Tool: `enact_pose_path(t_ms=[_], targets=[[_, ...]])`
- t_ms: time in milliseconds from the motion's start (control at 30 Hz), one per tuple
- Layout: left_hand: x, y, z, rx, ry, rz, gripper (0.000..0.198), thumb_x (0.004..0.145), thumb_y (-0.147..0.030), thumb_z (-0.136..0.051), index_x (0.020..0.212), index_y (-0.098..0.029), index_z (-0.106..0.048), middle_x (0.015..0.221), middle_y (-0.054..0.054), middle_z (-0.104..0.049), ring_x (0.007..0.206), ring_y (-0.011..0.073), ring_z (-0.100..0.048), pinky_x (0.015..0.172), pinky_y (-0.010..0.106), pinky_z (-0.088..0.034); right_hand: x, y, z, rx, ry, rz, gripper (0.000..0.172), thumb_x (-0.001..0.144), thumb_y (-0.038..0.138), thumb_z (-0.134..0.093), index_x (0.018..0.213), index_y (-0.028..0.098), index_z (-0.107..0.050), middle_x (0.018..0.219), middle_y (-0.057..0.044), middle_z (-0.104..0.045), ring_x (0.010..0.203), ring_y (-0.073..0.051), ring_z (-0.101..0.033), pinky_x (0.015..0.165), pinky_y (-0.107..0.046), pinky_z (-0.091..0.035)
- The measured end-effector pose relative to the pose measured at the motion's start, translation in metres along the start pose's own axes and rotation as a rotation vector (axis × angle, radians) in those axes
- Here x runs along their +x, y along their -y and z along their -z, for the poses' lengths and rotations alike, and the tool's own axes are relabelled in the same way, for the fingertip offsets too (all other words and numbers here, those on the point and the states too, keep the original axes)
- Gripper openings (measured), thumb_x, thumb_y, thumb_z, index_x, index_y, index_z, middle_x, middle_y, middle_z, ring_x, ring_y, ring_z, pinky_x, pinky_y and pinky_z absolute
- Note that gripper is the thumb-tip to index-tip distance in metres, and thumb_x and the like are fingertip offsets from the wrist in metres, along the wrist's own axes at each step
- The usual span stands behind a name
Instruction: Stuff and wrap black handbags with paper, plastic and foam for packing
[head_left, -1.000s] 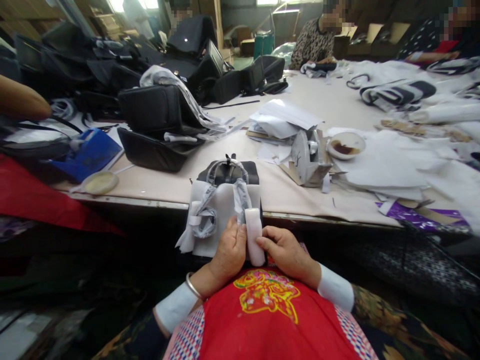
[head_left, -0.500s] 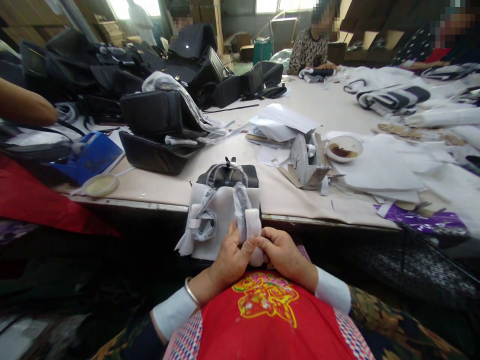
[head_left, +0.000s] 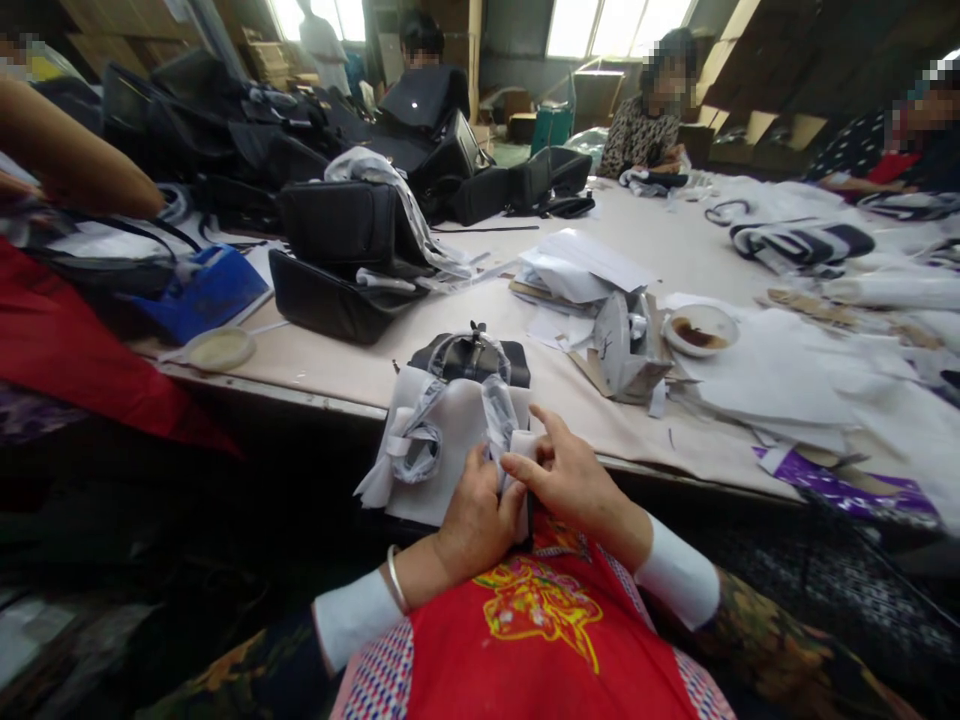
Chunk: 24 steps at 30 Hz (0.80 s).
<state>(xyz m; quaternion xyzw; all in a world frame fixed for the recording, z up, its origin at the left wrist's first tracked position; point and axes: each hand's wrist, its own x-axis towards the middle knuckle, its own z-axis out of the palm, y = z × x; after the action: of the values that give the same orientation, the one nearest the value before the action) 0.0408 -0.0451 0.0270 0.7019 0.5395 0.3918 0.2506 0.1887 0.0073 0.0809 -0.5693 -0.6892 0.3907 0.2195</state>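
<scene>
A small black handbag (head_left: 517, 362) leans at the table's front edge, its front covered by a white foam sheet (head_left: 465, 420). Clear plastic wraps its handle (head_left: 450, 350). On the sheet's left side a coiled, wrapped strap (head_left: 416, 450) is bound with a white strip. At its right side my left hand (head_left: 476, 520) is closed around the lower part of another plastic-wrapped strap (head_left: 496, 410). My right hand (head_left: 581, 485) curls over a white foam strip (head_left: 525, 443) there, thumb and fingers on either side of it. The strip's lower part is partly hidden by my hands.
Black bags (head_left: 337, 220) pile up at the left. Ahead to the right are paper sheets (head_left: 585, 265), a tape dispenser (head_left: 626, 345) and a bowl with brown residue (head_left: 701, 330). A blue box (head_left: 210, 295) and a shallow dish (head_left: 220, 348) lie left. A co-worker's arm (head_left: 82, 150) reaches in there.
My right hand has moved up over the foam strip, its index finger now extended, and the strip's top is more covered. The camera view has shifted slightly.
</scene>
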Motion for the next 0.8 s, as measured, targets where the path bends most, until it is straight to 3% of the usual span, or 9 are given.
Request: enact_pose_path(t_ms=[100, 200, 333, 567, 733, 800], targets=[[-0.001, 0.003, -0.003, 0.031, -0.02, -0.014, 0.032, 0.093, -0.018, -0.048, 0.122, -0.011, -0.059, 0.123, 0.018, -0.06, 0.123, 0.0311, -0.052, 0.11, 0.057, -0.041, 0.01, 0.014, -0.014, -0.181, -0.056, -0.003, 0.097, 0.075, 0.055, -0.07, 0.151, 0.011, -0.03, 0.102, -0.016, -0.07, 0.094, -0.033, -0.067, 0.081, -0.041, -0.051], [-0.001, 0.004, -0.001, 0.04, -0.019, 0.009, 0.028, 0.092, -0.016, -0.047, 0.116, -0.009, -0.059, 0.12, 0.019, -0.058, 0.118, 0.0296, -0.055, 0.106, 0.052, -0.047, 0.016, 0.019, -0.024, -0.214, -0.043, 0.0, 0.083, 0.08, 0.044, -0.065, 0.149, 0.011, -0.032, 0.103, -0.018, -0.07, 0.094, -0.032, -0.069, 0.081, -0.04, -0.051], [-0.002, 0.006, -0.001, 0.05, 0.0, 0.011, 0.036, 0.09, -0.016, -0.051, 0.125, -0.007, -0.054, 0.128, 0.021, -0.053, 0.122, 0.0298, -0.054, 0.108, 0.05, -0.046, 0.02, 0.021, -0.027, -0.23, -0.044, 0.054, 0.067, 0.083, 0.029, -0.057, 0.144, 0.011, -0.035, 0.101, -0.016, -0.071, 0.091, -0.029, -0.069, 0.08, -0.036, -0.05], [-0.003, 0.016, -0.007, 0.107, -0.067, -0.092, 0.039, 0.094, -0.014, -0.044, 0.132, -0.007, -0.048, 0.13, 0.022, -0.054, 0.13, 0.0304, -0.049, 0.108, 0.051, -0.045, 0.019, 0.023, -0.029, -0.204, -0.046, 0.032, 0.054, 0.084, 0.025, -0.055, 0.134, 0.011, -0.044, 0.096, -0.015, -0.071, 0.086, -0.028, -0.069, 0.077, -0.036, -0.05], [0.001, 0.013, -0.001, 0.072, -0.042, -0.113, 0.031, 0.096, -0.016, -0.042, 0.123, -0.011, -0.057, 0.12, 0.019, -0.059, 0.118, 0.0276, -0.057, 0.102, 0.047, -0.051, 0.027, 0.014, -0.005, -0.106, 0.112, 0.132, 0.053, 0.086, 0.042, -0.062, 0.13, 0.013, -0.054, 0.104, -0.013, -0.072, 0.096, -0.027, -0.068, 0.082, -0.035, -0.05], [-0.001, 0.015, -0.002, 0.094, -0.051, -0.089, 0.029, 0.097, -0.021, -0.043, 0.118, -0.01, -0.06, 0.122, 0.021, -0.058, 0.121, 0.0301, -0.056, 0.102, 0.05, -0.05, 0.04, 0.006, 0.014, -0.115, 0.082, 0.159, 0.044, 0.092, 0.044, -0.056, 0.124, 0.014, -0.061, 0.104, -0.012, -0.073, 0.096, -0.024, -0.067, 0.084, -0.033, -0.05]])
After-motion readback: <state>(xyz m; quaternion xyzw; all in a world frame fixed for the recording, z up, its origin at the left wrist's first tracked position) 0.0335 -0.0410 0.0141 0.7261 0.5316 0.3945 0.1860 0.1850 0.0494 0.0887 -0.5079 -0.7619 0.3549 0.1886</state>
